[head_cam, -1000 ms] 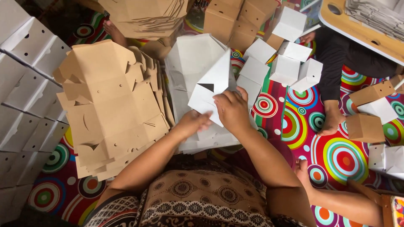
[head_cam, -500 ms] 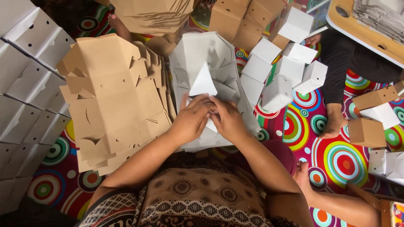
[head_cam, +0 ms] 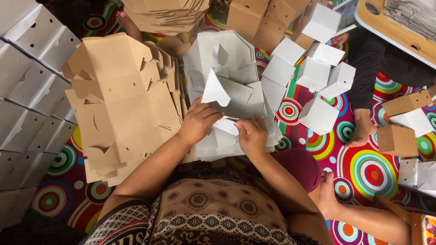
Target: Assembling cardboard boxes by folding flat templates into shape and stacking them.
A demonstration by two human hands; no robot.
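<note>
A flat white cardboard box blank [head_cam: 229, 97] lies on top of a pile of the same white blanks [head_cam: 218, 54] in front of me, one flap standing up. My left hand [head_cam: 197, 121] presses on its left part with the fingers bent over a fold. My right hand [head_cam: 252, 135] grips the near edge of the same blank just to the right. To the left lies a thick stack of flat brown cardboard blanks [head_cam: 118, 100].
Folded white boxes [head_cam: 320, 75] lie on the bright circle-patterned mat [head_cam: 363, 168] at right, with brown boxes [head_cam: 397, 139] farther right. Stacked white boxes [head_cam: 27, 90] line the left edge. Another person's foot [head_cam: 361, 129] and dark trouser leg rest at right; a hand [head_cam: 327, 195] lies lower right.
Both hands have come down from holding a white blank up to pressing and folding it on the white pile. The camera view has shifted slightly.
</note>
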